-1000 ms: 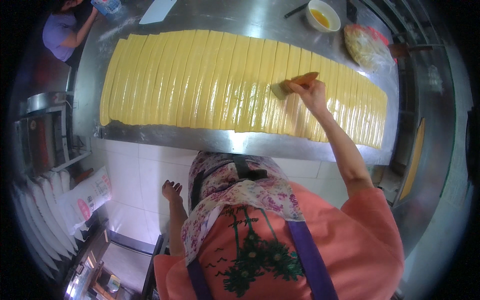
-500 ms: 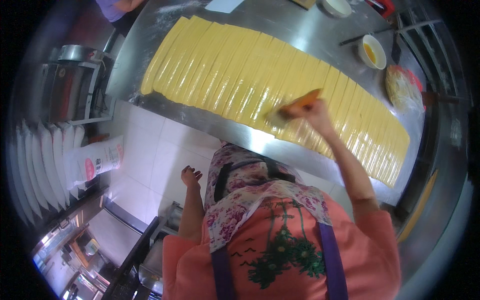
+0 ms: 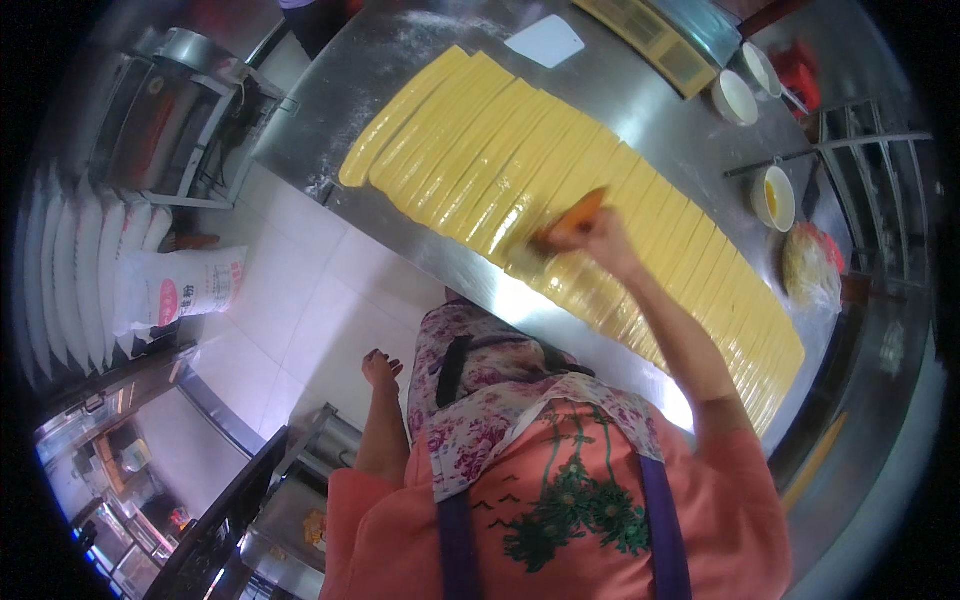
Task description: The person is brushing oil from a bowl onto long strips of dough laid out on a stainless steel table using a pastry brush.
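My right hand (image 3: 603, 243) is closed around the handle of a wide flat pastry brush (image 3: 583, 208). Its bristles are blurred and press near the lower edge of a long row of yellow dough strips (image 3: 470, 135). The strips lie side by side across the metal table, and many have a wet shine. My left hand (image 3: 381, 367) hangs beside my apron above the tiled floor, fingers loosely bent with nothing in them. At the table's right stands a white bowl (image 3: 788, 195) of yellow liquid that looks like egg wash.
A white scraper sheet (image 3: 545, 41) and a wooden-framed box (image 3: 655, 42) are at the table's far side. Two white bowls, one of them (image 3: 735, 98) nearer, stand far right. A plastic bag of food (image 3: 811, 268) lies right. White sacks (image 3: 175, 288) are stacked left.
The view has turned, so the table shows farther right and more of its far side appears. My right hand and the brush have moved left along the strips. My left hand still hangs down.
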`<state>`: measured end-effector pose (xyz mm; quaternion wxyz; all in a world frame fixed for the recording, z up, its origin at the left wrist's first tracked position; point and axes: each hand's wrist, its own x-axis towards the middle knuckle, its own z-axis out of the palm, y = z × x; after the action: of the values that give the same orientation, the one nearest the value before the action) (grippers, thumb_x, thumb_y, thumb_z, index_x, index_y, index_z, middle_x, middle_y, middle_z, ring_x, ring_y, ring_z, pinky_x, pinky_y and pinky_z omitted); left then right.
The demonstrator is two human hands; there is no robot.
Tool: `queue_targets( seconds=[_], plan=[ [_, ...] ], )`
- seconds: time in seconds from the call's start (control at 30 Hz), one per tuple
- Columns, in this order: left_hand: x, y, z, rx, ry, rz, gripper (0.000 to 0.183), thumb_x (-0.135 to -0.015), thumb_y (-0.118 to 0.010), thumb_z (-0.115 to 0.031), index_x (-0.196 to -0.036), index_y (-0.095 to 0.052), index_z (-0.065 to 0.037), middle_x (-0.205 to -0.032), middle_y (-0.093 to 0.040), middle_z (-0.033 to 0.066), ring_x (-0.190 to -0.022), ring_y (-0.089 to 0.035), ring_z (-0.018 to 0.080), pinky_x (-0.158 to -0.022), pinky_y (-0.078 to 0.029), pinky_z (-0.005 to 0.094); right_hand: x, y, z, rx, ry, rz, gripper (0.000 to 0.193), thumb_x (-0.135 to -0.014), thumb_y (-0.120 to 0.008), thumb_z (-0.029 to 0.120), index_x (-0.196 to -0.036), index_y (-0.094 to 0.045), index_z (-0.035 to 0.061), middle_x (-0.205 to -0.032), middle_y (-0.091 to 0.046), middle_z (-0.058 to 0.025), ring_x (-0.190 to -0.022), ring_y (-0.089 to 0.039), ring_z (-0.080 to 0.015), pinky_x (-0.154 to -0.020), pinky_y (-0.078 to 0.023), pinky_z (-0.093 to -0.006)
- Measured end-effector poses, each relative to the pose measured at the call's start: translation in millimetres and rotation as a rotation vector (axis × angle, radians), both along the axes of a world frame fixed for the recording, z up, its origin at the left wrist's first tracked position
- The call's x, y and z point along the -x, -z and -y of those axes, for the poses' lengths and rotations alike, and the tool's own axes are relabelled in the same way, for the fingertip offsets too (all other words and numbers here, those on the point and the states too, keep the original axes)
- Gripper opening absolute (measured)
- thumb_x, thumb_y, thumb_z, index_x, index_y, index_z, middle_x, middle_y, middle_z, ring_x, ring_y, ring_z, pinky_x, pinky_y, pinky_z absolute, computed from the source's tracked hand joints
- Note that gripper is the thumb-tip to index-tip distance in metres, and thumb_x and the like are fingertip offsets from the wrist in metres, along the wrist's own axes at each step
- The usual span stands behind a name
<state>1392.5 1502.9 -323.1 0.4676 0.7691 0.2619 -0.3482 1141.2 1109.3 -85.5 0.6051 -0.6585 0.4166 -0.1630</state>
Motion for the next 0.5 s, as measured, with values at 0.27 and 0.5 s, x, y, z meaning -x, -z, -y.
queue_targets(
  seconds=[0.27, 0.5],
  plan=[
    [-49.1, -25.1, 52.1, 0.117, 0.019, 0.049, 0.034, -0.087, -0.044, -0.013, -0.119, -0.046, 0.000, -0.089, -0.053, 0.0128, -0.062, -0.058, 0.0222, -0.050, -0.052, 0.0331, 8.8, 22.6, 105.8, 0.583, 0.358, -0.221, 0.018, -0.080, -0.062, 0.008, -0.088, -0.065, -0.0079, -0.077, -0.067, -0.0099, -0.066, -0.062, -0.0142, -0.062, -0.050, -0.0271],
    [-93.1, -32.4, 100.5, 0.201, -0.074, 0.116, 0.034, -0.088, -0.043, -0.010, -0.120, -0.045, 0.001, -0.091, -0.054, 0.0131, -0.062, -0.057, 0.0209, -0.049, -0.051, 0.0307, -106.2, 11.7, 29.9, -0.168, -0.015, 0.048, 0.021, -0.076, -0.071, 0.009, -0.090, -0.066, -0.0053, -0.079, -0.067, -0.0089, -0.072, -0.063, -0.0142, -0.061, -0.052, -0.0277]
  ],
)
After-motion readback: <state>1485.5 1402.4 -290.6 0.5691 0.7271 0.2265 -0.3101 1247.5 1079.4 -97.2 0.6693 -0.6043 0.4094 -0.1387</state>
